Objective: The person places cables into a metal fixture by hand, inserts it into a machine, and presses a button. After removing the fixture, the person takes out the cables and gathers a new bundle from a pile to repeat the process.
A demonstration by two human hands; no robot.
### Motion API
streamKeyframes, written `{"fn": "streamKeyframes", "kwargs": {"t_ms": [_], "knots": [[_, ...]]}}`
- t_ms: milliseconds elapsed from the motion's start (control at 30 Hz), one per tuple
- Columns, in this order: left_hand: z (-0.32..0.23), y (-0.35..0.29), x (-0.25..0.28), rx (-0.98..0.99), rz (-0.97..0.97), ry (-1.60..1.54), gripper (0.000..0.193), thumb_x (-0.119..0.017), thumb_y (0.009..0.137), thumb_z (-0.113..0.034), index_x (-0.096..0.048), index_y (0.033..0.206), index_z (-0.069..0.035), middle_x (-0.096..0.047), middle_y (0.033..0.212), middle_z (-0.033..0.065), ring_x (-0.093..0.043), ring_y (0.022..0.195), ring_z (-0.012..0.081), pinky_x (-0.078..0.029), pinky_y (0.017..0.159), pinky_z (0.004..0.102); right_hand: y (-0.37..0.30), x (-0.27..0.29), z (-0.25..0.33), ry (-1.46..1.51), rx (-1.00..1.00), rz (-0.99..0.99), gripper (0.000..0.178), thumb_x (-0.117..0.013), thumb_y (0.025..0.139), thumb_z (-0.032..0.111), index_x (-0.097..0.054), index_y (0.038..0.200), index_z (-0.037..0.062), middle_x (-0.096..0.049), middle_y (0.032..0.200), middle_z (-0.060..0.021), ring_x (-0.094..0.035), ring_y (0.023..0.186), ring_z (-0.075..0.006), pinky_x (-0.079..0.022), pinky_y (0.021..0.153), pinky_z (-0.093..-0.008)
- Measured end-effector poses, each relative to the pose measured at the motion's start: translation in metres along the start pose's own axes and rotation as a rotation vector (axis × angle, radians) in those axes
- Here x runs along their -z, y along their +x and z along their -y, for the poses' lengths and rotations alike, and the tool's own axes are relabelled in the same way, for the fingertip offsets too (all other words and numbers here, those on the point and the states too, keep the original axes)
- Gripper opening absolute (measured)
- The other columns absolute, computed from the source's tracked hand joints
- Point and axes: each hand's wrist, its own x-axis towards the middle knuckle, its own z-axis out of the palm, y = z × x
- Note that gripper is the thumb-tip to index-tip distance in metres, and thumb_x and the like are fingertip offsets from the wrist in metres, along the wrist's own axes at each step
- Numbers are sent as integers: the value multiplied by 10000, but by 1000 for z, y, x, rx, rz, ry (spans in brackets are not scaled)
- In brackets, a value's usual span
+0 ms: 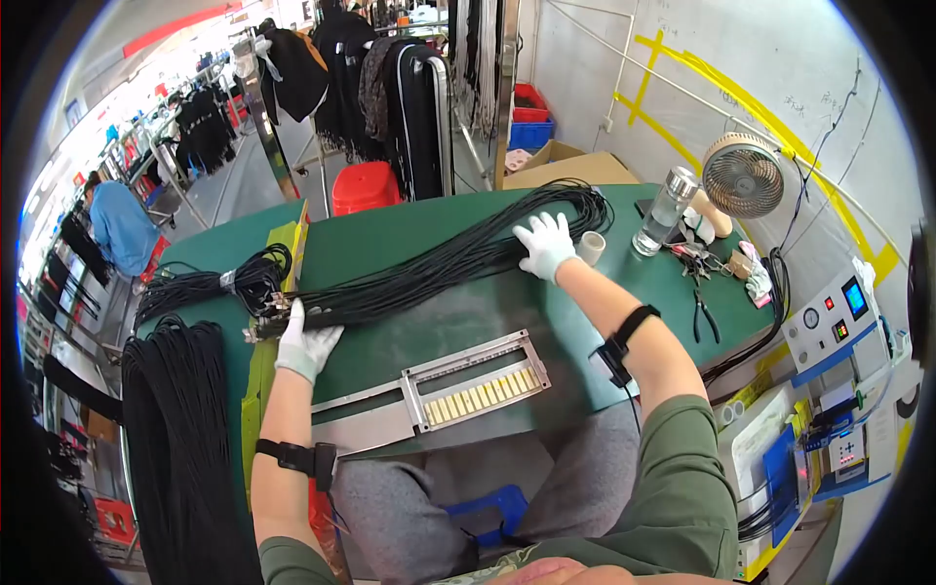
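A long bundle of black cords [419, 268] lies across the green table, its far right end looped. My right hand [546, 244], in a white glove, rests at the bundle's near edge close to the loop, fingers spread. My left hand [308, 349], also gloved in white, is at the bundle's left end, thumb and fingers apart beside the small metallic cord ends [278, 304]. In front of me lies a metal frame fixture [414, 405] with a row of pale yellow blocks [483, 395] in one opening.
Left are a tied black cord bundle [219, 283] and a hanging cord bundle [180, 429]. A white roll [591, 247], water bottle [666, 212], fan [743, 175] and pliers [704, 317] occupy the right side. A control box [834, 317] stands beyond the table's right edge.
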Motion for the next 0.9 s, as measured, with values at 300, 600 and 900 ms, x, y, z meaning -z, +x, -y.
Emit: {"fn": "streamKeyframes", "kwargs": {"t_ms": [300,600,900], "knots": [[-13,-56,-8,-36,-13,1491,525,-688,875,-557,-722,863,-33,-675,712,99,-652,597,196,-511,546,326,-117,27,57,686,445,-179,704,-773,764,441,-578,1358,117,-498,1433,-220,-413,1361,-465,-298,1153,-574],[6,-170,22,-503,426,2071,165,-705,807,-278,-724,893,-139,-675,927,117,-660,944,328,-525,849,435,-158,43,94,510,566,-103,637,-818,711,396,-653,1278,159,-469,1449,-246,-375,1384,-454,-251,1169,-591],[14,-270,47,-531,237,1969,278,-713,823,-325,-739,1001,-113,-705,974,124,-671,931,324,-531,843,427,-127,3,106,680,467,-111,588,-783,758,298,-656,1317,166,-464,1499,-187,-332,1432,-438,-284,1173,-528]]}}
